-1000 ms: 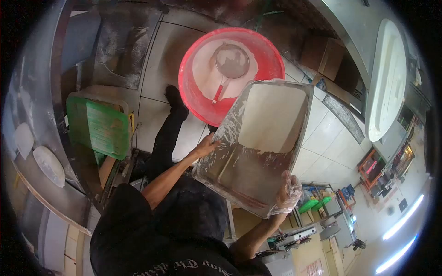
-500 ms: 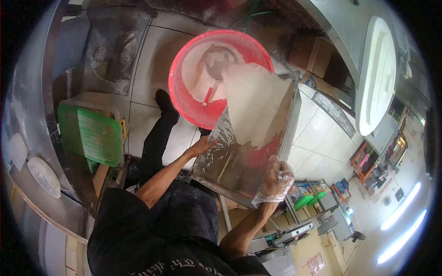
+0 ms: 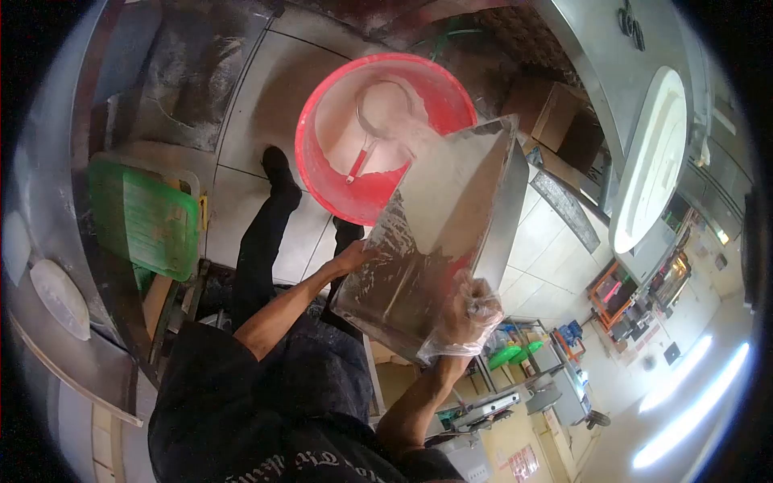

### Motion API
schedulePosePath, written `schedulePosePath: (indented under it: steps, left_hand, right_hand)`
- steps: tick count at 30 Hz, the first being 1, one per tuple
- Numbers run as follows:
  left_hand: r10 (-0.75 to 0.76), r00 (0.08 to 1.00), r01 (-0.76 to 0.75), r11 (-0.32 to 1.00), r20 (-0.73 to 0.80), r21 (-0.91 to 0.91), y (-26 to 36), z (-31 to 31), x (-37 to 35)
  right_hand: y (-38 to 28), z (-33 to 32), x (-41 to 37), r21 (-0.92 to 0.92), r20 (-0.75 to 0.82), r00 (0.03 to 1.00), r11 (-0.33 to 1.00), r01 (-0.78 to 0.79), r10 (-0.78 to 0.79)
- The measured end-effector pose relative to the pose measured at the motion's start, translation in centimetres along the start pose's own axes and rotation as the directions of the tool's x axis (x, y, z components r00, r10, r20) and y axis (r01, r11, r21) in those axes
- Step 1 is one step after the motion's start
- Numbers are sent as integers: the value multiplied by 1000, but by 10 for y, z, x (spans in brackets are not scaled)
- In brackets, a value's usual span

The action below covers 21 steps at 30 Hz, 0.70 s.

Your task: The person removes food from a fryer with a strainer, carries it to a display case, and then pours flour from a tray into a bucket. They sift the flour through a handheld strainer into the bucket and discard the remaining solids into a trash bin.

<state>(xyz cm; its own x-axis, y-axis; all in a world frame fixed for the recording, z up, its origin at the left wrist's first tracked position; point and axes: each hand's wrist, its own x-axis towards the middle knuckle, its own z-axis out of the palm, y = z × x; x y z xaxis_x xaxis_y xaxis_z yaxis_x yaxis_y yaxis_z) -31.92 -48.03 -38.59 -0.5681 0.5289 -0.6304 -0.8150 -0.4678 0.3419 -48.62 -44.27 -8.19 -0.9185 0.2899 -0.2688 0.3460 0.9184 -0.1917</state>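
Note:
A deep metal tray (image 3: 386, 299) tilts down toward a round red tub (image 3: 316, 173), its far corner over the tub's rim. White flour-like powder (image 3: 443, 187) lies in the tray and slides off its far end in a dusty stream. My left hand (image 3: 353, 258), bare, grips the tray's left edge. On the right edge, my right hand (image 3: 471, 312) is closed round the wall, wearing a clear plastic glove. Inside the tub, a strainer with a red handle (image 3: 358, 165) rests on more powder, partly covered by it.
To the left stands a green lid (image 3: 143, 217) against a frame. A white oval lid (image 3: 651, 161) lies on the metal counter at the right. Cardboard boxes (image 3: 555, 113) sit behind the tub. Tiled floor (image 3: 241, 201) surrounds it, and shelves (image 3: 523, 354) stand at lower right.
The tray tilts more steeply, and the powder in it has slid toward the tub. Less powder shows in the tray; more covers the strainer. Both hands keep their hold.

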Motion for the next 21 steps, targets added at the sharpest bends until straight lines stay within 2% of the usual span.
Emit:
schedulePosePath:
  steps: [1,3,4,5,6,7,8,9,11,12,13,15,16,18,19,20,21]
  left_hand:
    - [11,1000,-11,1000,-5,4,-4,-1,2]
    - [182,978,-177,983,-103,54,4,8,-5]
    - [-102,994,110,963,-47,247,6,2,-6]
    - [-117,993,121,963,-31,241,-9,16,-14]
    - [76,995,-66,989,-70,135,-17,15,-4]
    - [248,961,-246,969,-125,31,-27,8,4]
    - [95,995,-86,962,-24,261,-28,-4,6]
    - [72,997,-66,968,-15,243,-40,7,-6]
    - [167,986,-166,972,13,167,-24,2,0]
    - [10,1000,-3,960,-24,279,-15,2,0]
    - [-3,1000,8,964,-19,267,-19,11,-8]
    - [169,984,-155,967,-55,205,-22,6,7]
    - [177,983,-162,966,-58,201,-25,-2,16]
    - [242,961,-265,941,131,209,-39,-8,25]
    - [266,956,-288,932,125,219,-33,-14,32]
    - [335,936,-347,931,107,114,-22,-12,26]
    - [385,919,-386,922,87,-5,-21,-4,14]
  right_hand:
    - [-7,2,1,-45,5,1000,999,0,0]
    - [-16,12,1,-2,18,999,1000,-27,27]
    - [-20,12,-4,-13,19,996,996,-89,89]
    - [-25,10,-7,-18,6,990,989,-143,143]
    - [-24,9,-8,-72,4,993,991,-115,116]
    - [-26,12,-9,-26,-12,999,999,-31,31]
    - [-29,13,-11,-78,0,1000,997,-8,8]
    - [-31,11,-14,-140,13,1000,990,8,-6]
    - [-32,18,-13,-89,-25,1000,996,4,-7]
    - [-31,20,-16,-54,-45,999,998,-12,9]
    - [-27,14,-21,-68,-38,999,998,-20,17]
    - [-26,12,-10,-69,-47,999,998,11,-14]
    - [-29,12,-7,-106,-50,999,994,-3,-2]
    - [-14,7,-10,-128,-45,999,992,21,-27]
    - [-13,12,-2,-106,-47,995,991,77,-82]
    - [-22,14,-6,5,-51,999,1000,6,-6]
    - [-23,16,-10,-3,-43,999,1000,6,-6]
